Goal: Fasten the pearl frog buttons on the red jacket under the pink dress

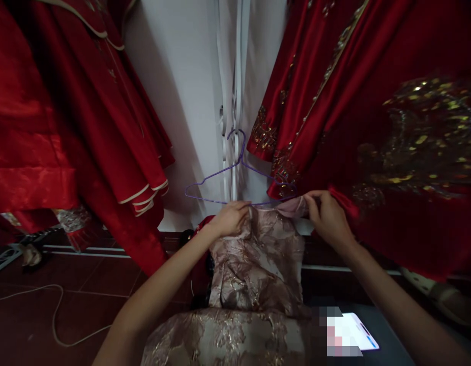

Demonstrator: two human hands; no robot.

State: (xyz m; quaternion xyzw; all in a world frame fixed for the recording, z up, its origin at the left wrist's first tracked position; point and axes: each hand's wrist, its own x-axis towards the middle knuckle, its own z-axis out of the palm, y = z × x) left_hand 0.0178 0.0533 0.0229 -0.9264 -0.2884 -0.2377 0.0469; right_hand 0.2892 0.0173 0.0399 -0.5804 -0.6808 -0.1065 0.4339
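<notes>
A purple wire hanger point(220, 168) hangs by its hook from a pale metal upright in the middle. Just below its bottom bar is a pinkish-beige dress point(258, 264) with a shiny gold floral pattern. My left hand point(235, 219) is closed on the dress's upper edge, left of centre, near the hanger's bar. Its fingertips are partly hidden. My right hand point(327, 213) pinches the dress's upper right corner between thumb and fingers, beside the hanger's right end. Between my hands the dress's top edge is stretched along the bar; whether it is fastened there I cannot tell.
Red garments point(101, 117) hang at the left. More red garments with gold sequins point(430, 137) hang at the right. A lit phone point(353, 330) lies at lower right, partly pixelated. A white cable point(60, 315) runs over the tiled floor point(86, 305). Shoes point(31, 255) stand at far left.
</notes>
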